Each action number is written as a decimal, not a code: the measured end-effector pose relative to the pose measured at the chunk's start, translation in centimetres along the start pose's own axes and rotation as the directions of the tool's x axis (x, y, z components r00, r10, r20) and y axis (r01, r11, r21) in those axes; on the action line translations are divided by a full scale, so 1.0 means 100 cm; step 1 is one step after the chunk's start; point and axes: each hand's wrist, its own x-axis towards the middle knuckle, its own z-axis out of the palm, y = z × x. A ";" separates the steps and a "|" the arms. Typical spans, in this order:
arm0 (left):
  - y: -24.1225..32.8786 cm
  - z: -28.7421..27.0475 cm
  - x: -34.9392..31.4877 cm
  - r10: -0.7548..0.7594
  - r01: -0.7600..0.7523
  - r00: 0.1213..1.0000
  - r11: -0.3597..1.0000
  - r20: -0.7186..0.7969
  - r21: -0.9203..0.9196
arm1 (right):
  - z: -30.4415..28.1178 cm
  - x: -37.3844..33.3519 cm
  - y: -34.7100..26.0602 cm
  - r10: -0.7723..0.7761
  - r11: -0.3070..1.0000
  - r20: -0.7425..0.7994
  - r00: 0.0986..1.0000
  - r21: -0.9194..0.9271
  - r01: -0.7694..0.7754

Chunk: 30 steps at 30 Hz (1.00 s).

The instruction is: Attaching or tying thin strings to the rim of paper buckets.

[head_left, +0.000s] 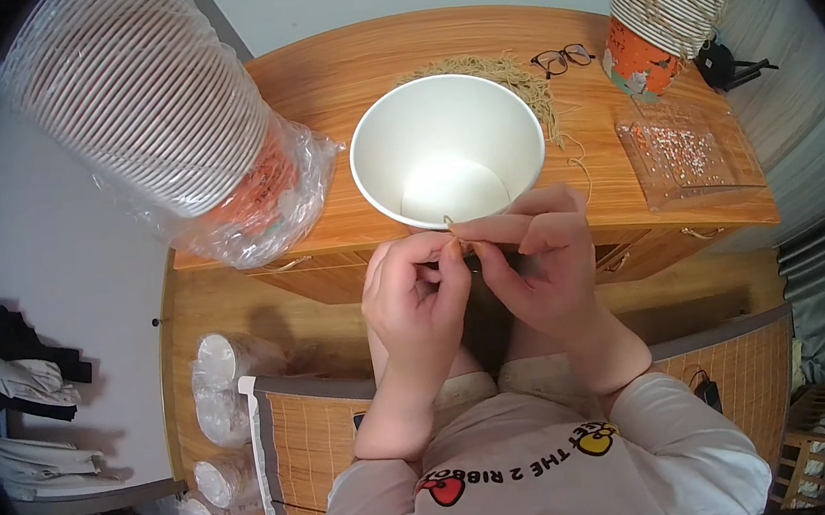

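Note:
A large white paper bucket (391,149) stands on the wooden table, its open mouth facing me. Just in front of its near rim, my left hand (410,283) and my right hand (549,263) meet fingertip to fingertip. Both are closed in a pinch on a short end of tan twine (448,221), which pokes up between them. Most of that twine is hidden by my fingers. Behind the bucket lies a loose heap of tan twine (514,71), with a strand trailing down the right side.
A tall stack of paper buckets (156,113) in clear plastic leans at the left. At the right are another bucket stack (663,5) draped with twine, eyeglasses (563,61), and a clear tray (647,188) of small red and white bits. Wrapped white rolls (217,358) sit on the floor.

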 end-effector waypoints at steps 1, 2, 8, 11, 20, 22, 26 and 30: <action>-0.001 0.000 -0.001 -0.041 0.041 0.999 0.999 -0.014 -0.035 | 0.000 -0.001 0.001 -0.002 1.000 0.000 1.000 0.000 0.002; 0.000 0.000 -0.001 -0.041 0.041 0.999 0.999 -0.014 -0.035 | 0.001 -0.002 0.001 0.002 1.000 0.001 1.000 -0.007 -0.002; 0.001 -0.005 -0.002 -0.158 0.156 0.987 0.975 0.001 -0.155 | -0.006 0.001 -0.010 0.030 0.996 0.141 0.990 -0.093 -0.017; -0.002 -0.007 -0.002 -0.089 0.089 0.996 0.986 0.006 -0.142 | -0.004 -0.002 -0.006 0.022 0.994 0.101 0.995 -0.104 -0.011; -0.003 -0.009 -0.001 -0.036 0.039 0.998 0.997 0.058 -0.063 | -0.003 0.000 -0.012 -0.001 0.957 0.041 0.999 -0.291 0.013; 0.002 -0.007 0.001 0.016 -0.017 0.999 0.999 -0.037 -0.036 | -0.003 0.000 -0.015 0.011 0.944 0.034 0.999 -0.329 0.001; -0.002 -0.007 -0.001 -0.013 0.010 0.999 0.999 -0.051 -0.044 | -0.007 -0.001 -0.016 -0.036 0.944 0.055 0.998 -0.326 0.052; -0.003 -0.007 -0.006 -0.150 0.144 0.989 0.972 -0.016 -0.184 | -0.004 -0.012 -0.013 0.006 0.973 0.021 1.000 -0.230 -0.001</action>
